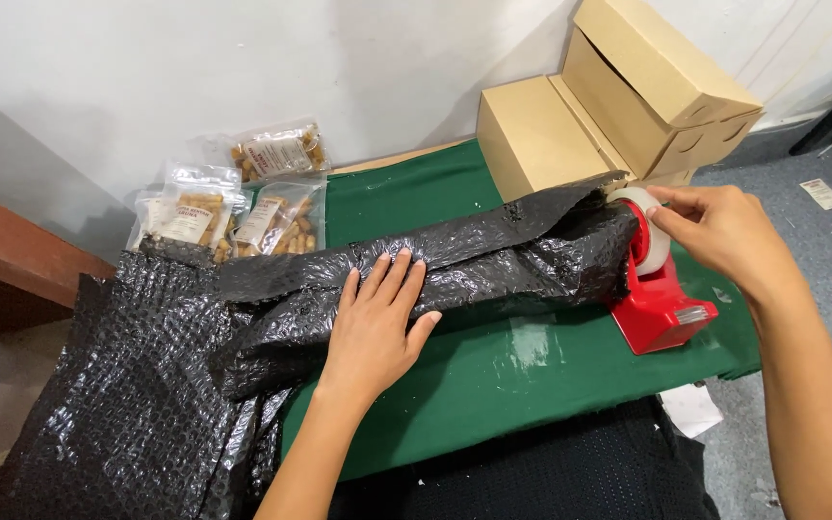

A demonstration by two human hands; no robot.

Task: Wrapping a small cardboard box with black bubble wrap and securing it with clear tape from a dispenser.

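Left hand lies flat, fingers spread, on black bubble wrap; right fingers pinch tape roll.

Three clear snack bags with white labels lie at the back left of the table, against the wall. Two plain tan cardboard boxes stand at the back right, one tilted on the other. A bundle wrapped in black bubble wrap lies across the green cloth.

Bare green cloth ahead (boxes and snack bags behind).
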